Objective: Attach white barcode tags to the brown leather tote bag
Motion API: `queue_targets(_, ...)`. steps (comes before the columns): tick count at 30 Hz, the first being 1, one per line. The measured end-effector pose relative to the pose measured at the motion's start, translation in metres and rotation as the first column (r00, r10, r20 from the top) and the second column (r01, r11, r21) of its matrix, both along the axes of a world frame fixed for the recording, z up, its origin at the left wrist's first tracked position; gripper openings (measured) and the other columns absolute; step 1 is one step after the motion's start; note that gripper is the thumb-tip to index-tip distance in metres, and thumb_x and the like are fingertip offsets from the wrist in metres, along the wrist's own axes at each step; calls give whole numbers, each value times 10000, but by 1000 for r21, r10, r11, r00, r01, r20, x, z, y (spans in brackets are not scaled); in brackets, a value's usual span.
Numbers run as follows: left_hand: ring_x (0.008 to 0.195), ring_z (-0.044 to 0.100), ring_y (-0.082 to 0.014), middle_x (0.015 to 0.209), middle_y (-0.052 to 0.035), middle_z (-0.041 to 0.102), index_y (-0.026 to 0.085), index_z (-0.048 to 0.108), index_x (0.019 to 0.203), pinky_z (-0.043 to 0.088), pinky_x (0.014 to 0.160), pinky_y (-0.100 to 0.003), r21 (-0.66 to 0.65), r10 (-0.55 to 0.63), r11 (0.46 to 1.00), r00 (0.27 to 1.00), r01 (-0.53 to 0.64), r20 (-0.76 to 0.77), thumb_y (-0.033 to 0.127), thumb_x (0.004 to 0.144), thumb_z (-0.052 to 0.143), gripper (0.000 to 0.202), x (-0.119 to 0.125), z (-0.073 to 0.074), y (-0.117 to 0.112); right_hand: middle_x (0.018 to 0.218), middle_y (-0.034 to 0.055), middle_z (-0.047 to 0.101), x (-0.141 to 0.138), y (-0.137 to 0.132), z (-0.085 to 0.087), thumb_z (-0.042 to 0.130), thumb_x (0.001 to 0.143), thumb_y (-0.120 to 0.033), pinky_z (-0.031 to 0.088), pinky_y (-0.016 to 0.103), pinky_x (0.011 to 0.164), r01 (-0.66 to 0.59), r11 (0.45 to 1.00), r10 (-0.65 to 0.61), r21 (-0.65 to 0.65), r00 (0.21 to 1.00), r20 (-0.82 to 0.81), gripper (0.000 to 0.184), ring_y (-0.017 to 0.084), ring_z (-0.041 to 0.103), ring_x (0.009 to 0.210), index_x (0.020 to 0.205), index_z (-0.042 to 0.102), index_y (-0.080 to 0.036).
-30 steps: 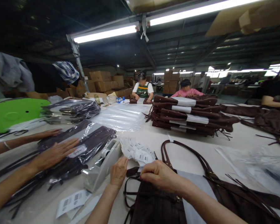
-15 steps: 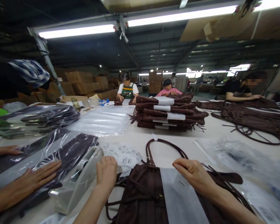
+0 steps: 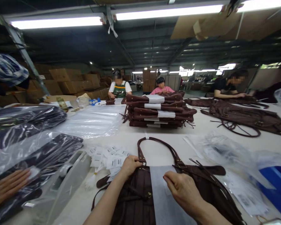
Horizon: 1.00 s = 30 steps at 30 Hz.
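A dark brown handbag [image 3: 135, 193] lies in front of me with its looped handle [image 3: 158, 139] stretched away across the table. Down its middle runs a strip of white paper [image 3: 164, 200]. My left hand [image 3: 131, 164] is closed on the bag's top edge, beside the left base of the handle. Over the paper strip, my right hand [image 3: 184, 189] is closed in a pinch. A pale label [image 3: 168, 188] shows faintly below its fingers and seems to hang from them. Several printed white labels [image 3: 114, 162] lie left of the bag.
A clear plastic dispenser [image 3: 67, 178] stands at left, beside bagged brown goods [image 3: 61, 147] under a co-worker's hand [image 3: 11, 187]. Stacked brown bags [image 3: 159, 114] and plastic sheets [image 3: 93, 122] lie farther back. Plastic bags [image 3: 224, 150] and a blue item [image 3: 275, 187] are at right.
My left hand has moved right from beside the dispenser onto the bag's top edge. My right hand has come slightly down and left. The whole view has shifted.
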<state>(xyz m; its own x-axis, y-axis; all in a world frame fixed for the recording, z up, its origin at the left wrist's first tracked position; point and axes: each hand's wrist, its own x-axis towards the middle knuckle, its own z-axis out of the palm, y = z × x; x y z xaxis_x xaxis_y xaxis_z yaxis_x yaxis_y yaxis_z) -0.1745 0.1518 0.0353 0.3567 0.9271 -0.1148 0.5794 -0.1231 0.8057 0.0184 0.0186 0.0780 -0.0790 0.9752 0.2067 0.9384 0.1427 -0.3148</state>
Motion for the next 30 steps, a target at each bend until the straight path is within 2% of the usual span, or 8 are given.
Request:
queue_targets(4, 700, 559, -151, 729, -14, 654, 110, 654, 829, 417, 653, -242, -133, -65, 987, 986, 85, 153, 200, 590, 458, 322, -2, 9, -3, 611, 2, 629, -9, 8, -8, 376, 858, -225, 237, 263, 513, 44, 997, -48, 66, 997, 65, 267, 141, 593, 576, 664, 558, -205)
queue_targets(8, 699, 556, -144, 753, -4, 663, 129, 654, 893, 405, 657, -236, -241, -70, 959, 950, 148, 306, 137, 526, 456, 417, -5, 16, -8, 610, 4, 637, -19, 18, -13, 400, 838, -184, 238, 266, 505, 74, 992, -84, 101, 991, 101, 241, 152, 602, 574, 665, 566, -208)
queue_targets(12, 732, 554, -160, 772, 4, 657, 130, 656, 878, 397, 679, -243, -222, -155, 943, 917, 248, 367, 147, 525, 481, 394, -8, 13, -6, 603, 10, 642, -36, 31, -25, 410, 810, -133, 255, 257, 486, 81, 984, -100, 157, 987, 123, 225, 161, 607, 565, 681, 581, -205)
queue_targets(14, 731, 551, -166, 745, 12, 650, 132, 663, 810, 395, 664, -240, -155, -210, 953, 938, 259, 274, 178, 549, 485, 320, -8, 11, -3, 601, 8, 645, -47, 40, -34, 438, 777, -112, 263, 247, 467, 43, 982, -66, 185, 990, 124, 198, 158, 608, 551, 692, 591, -205)
queue_targets(16, 700, 549, -163, 688, 21, 638, 140, 661, 731, 381, 620, -230, -53, -215, 974, 971, 221, 101, 199, 576, 470, 253, -8, 10, 0, 609, 8, 649, -54, 50, -44, 472, 731, -87, 281, 231, 455, -2, 980, -26, 201, 990, 137, 174, 152, 607, 543, 711, 602, -201)
queue_targets(21, 678, 570, -136, 657, 8, 645, 181, 639, 650, 370, 623, -216, 224, -45, 968, 957, 112, -287, 191, 670, 412, 229, -6, 14, -8, 678, 48, 651, -54, 59, -58, 494, 665, -48, 402, 242, 582, -71, 983, 30, 167, 971, 236, 183, 180, 608, 655, 706, 617, -177)
queue_targets(25, 774, 594, -153, 754, -44, 662, 186, 631, 712, 387, 677, -225, 300, 35, 948, 909, 101, -415, 199, 749, 406, 229, -3, 21, -19, 736, 60, 647, -44, 48, -42, 460, 667, -24, 391, 377, 815, -124, 988, 101, 90, 969, 227, 236, 222, 559, 849, 707, 627, -185)
queue_targets(30, 819, 585, -205, 817, -88, 646, 157, 618, 776, 407, 700, -273, 333, 90, 936, 834, 116, -544, 239, 787, 437, 199, 0, 28, -28, 837, 119, 632, -42, 37, -11, 482, 674, -83, 260, 516, 927, -139, 989, 125, 44, 966, 225, 186, 294, 483, 984, 704, 655, -144)
